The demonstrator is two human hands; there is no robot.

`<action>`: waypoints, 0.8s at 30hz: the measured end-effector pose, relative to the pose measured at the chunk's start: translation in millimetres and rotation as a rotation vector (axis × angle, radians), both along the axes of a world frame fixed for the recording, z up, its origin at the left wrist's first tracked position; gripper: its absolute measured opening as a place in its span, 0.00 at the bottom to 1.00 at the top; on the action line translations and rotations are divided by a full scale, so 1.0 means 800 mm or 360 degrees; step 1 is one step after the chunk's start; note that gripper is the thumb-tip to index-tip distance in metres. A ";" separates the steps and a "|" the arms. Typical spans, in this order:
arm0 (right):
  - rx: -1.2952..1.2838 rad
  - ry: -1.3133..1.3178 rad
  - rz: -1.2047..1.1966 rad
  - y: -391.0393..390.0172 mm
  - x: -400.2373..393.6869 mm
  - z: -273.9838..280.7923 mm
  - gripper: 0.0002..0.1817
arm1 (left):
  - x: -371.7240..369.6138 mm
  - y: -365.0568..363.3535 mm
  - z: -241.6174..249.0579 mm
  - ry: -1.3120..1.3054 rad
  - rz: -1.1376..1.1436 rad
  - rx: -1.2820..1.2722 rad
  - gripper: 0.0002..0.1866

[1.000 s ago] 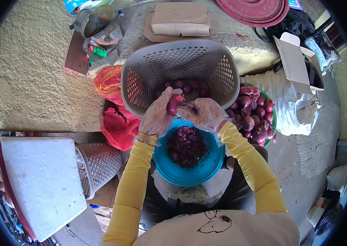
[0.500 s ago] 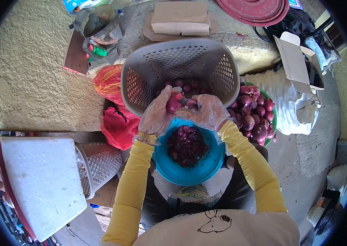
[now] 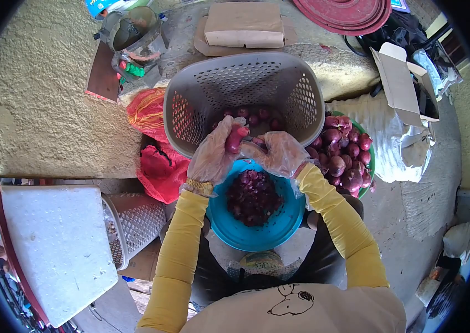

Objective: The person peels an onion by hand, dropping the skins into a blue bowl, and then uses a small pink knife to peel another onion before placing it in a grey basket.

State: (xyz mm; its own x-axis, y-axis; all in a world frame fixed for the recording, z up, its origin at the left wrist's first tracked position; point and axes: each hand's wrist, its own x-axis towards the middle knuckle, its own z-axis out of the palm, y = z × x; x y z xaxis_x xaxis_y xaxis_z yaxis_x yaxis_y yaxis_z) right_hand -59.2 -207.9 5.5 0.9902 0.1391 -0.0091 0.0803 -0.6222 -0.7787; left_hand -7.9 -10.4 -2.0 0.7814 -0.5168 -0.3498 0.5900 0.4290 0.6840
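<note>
My left hand (image 3: 212,151), in a clear plastic glove, is closed round a red onion (image 3: 235,140) above the near rim of a grey-brown perforated basket (image 3: 190,133). Just right of the onion is my right hand (image 3: 280,152), also gloved, with its fingers pressed together; what they hold is too small to make out. Several onions (image 3: 253,119) lie in the bottom of the basket. Below my hands a blue basin (image 3: 221,222) holds dark red onion skins or pieces (image 3: 252,198). A green basin (image 3: 372,166) heaped with red onions (image 3: 336,165) stands to the right.
Red mesh sacks (image 3: 160,166) lie left of the basket. A white board (image 3: 57,244) and a white perforated bin (image 3: 135,222) are at the lower left. Behind the basket sits a cardboard box (image 3: 244,25). A white sack (image 3: 371,127) and an open carton (image 3: 398,83) are at the right.
My right hand has shifted slightly, and its fingers have turned beside the onion. The onion in my left hand has tilted a little.
</note>
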 end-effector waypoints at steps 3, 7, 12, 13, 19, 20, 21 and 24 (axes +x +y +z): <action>-0.0042 0.0124 0.0077 0.000 -0.002 0.013 0.38 | 0.004 0.001 -0.012 -0.0063 0.0028 0.0083 0.24; -0.0301 0.0007 0.0212 0.002 -0.005 0.028 0.38 | 0.003 0.003 -0.010 -0.0354 -0.0066 0.0271 0.25; -0.0554 -0.0300 0.0384 0.001 -0.005 -0.009 0.38 | -0.001 0.004 0.004 -0.0059 -0.0043 0.0038 0.30; -0.0637 -0.0401 0.0398 0.001 -0.006 -0.006 0.37 | 0.000 0.005 0.002 -0.0058 -0.0042 0.0039 0.30; -0.0693 -0.0221 0.0633 0.002 -0.008 0.012 0.39 | 0.003 0.004 -0.023 -0.1071 -0.0009 0.0742 0.31; -0.0692 -0.0221 0.0633 0.001 -0.008 0.010 0.39 | 0.002 0.006 -0.013 -0.0567 -0.0001 0.0415 0.30; -0.0661 -0.0243 0.0644 0.001 -0.010 0.005 0.39 | 0.001 0.006 0.001 -0.0065 0.0006 0.0087 0.30; -0.0638 -0.0198 0.0639 0.002 -0.007 0.004 0.41 | 0.003 0.006 0.002 0.0029 0.0038 0.0010 0.30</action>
State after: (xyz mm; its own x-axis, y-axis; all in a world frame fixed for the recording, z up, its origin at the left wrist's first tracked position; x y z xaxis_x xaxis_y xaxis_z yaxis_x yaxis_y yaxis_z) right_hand -64.9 -206.5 8.3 0.8577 0.5135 -0.0254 0.4465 -0.7685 -0.4584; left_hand -5.3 -5.8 -0.5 0.7870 -0.4955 -0.3674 0.5919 0.4387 0.6762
